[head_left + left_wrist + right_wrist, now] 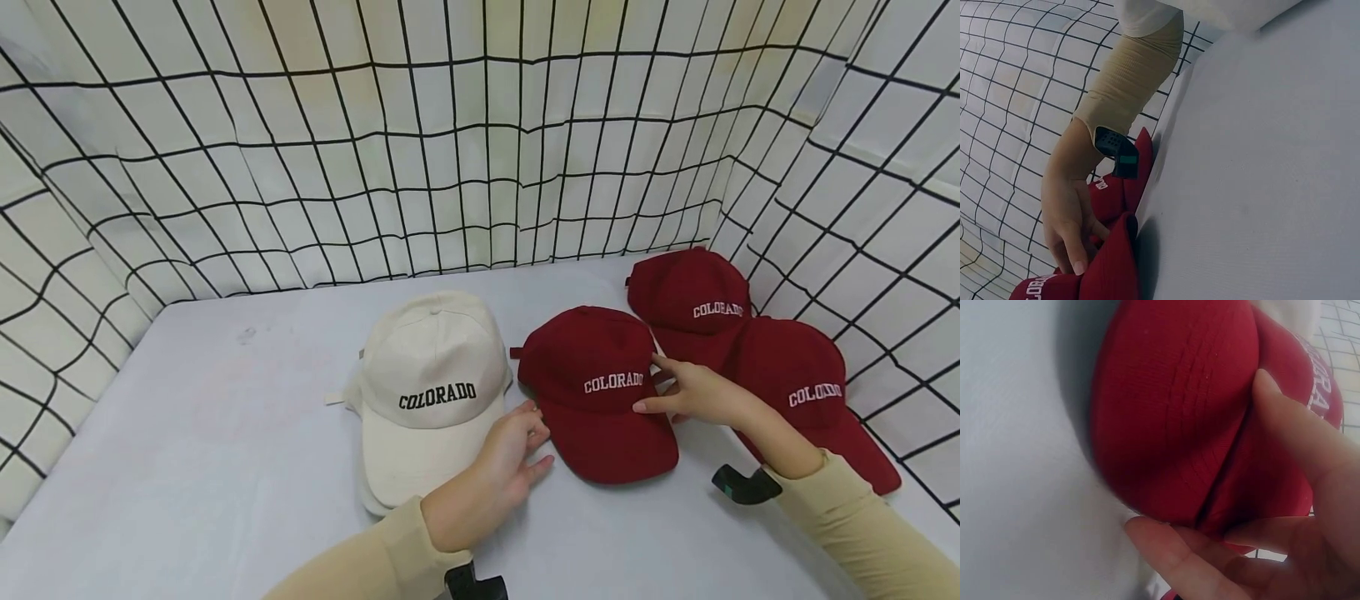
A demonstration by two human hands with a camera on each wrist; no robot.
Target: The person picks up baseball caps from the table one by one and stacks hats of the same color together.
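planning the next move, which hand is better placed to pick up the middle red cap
Right, probably. The right hand already rests on the middle red cap, thumb at the brim seam and fingers on the crown side. The left hand only lies beside the brim's edge, between it and the cream cap.

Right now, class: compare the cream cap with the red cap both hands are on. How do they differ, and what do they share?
The cream cap has black lettering; the red cap has white lettering. The cream cap rests on another cream cap, while the red cap lies alone on the table. The right hand touches the red cap's side, the left hand its brim; neither grips the cream cap. Both read COLORADO, brims toward the person.
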